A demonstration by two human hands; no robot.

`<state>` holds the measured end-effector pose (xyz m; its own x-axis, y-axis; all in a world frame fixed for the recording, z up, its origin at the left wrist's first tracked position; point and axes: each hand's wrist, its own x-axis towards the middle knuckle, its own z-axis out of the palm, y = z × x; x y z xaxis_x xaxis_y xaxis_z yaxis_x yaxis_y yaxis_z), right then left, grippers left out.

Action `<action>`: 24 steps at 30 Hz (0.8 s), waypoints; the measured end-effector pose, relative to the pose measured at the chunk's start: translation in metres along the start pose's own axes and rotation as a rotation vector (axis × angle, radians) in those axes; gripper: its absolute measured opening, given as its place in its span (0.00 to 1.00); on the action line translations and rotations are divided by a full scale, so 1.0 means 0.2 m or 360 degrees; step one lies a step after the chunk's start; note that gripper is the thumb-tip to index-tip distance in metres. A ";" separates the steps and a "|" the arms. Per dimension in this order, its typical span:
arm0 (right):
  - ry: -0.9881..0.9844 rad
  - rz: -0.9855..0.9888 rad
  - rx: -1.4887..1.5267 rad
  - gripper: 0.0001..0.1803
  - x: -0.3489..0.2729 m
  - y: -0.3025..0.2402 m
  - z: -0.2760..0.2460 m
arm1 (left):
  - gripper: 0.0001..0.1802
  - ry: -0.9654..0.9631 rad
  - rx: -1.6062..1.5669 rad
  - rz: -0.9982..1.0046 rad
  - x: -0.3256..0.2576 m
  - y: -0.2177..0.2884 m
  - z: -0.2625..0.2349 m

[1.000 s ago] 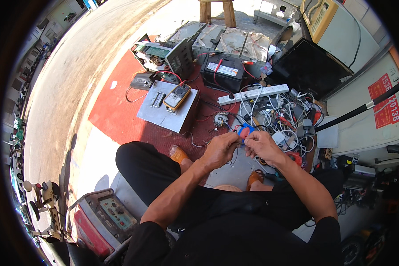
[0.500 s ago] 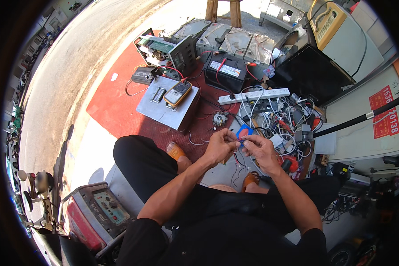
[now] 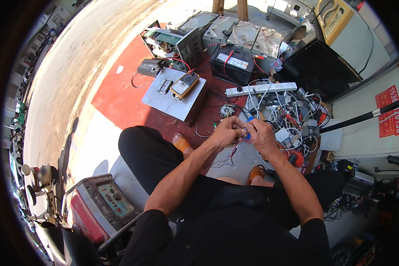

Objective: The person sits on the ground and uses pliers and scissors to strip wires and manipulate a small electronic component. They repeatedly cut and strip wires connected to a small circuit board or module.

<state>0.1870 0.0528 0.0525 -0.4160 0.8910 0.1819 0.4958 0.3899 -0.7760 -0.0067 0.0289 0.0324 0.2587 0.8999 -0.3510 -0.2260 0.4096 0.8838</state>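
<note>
Fingertips of both hands meet at mid-view, over the floor between my feet. Left hand: thumb and forefinger drawn together in a pinch; what lies between them is too small to tell. Right hand: fingers curled, thumb side inward, pinching a small blue piece, which sits between the two hands. Tips kept close, presumably to steady so slight a part. Thin red and black wires hang just below; cannot tell whether they join the piece.

Layout: yellow-cased multimeter lies on the silver metal box, beside its handle, face up; likely raised there for easy reading. Black battery stands farther out on the red mat, a red clip at its right end. White power strip lies along the near side, edging a heap of cables at my right; I judge this puts sockets within reach.
</note>
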 end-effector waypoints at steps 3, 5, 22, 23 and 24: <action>0.0128 0.0425 0.0607 0.24 -0.07 -0.01 0.06 | 0.08 0.0060 -0.0159 0.0002 0.01 0.02 0.00; 0.0174 0.0419 0.0620 0.30 -0.13 -0.03 0.09 | 0.09 0.0041 -0.0339 0.0029 0.01 0.05 -0.01; 0.0231 0.0357 0.0618 0.11 -0.15 -0.11 -0.02 | 0.37 0.0295 0.0187 -0.0938 -0.08 -0.19 -0.20; 0.0224 0.0358 0.0595 0.10 -0.16 -0.12 -0.04 | 0.40 0.0241 -0.0090 -0.1028 -0.08 -0.24 -0.17; 0.0226 0.0366 0.0569 0.10 -0.19 -0.14 -0.05 | 0.43 0.0212 -0.0378 -0.1129 -0.05 -0.28 -0.14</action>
<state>0.1965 0.0109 0.0731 -0.2048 0.9779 0.0419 0.2580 0.0952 -0.9614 -0.0231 0.0008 -0.0220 0.3054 0.4129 -0.8581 -0.2479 0.9045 0.3470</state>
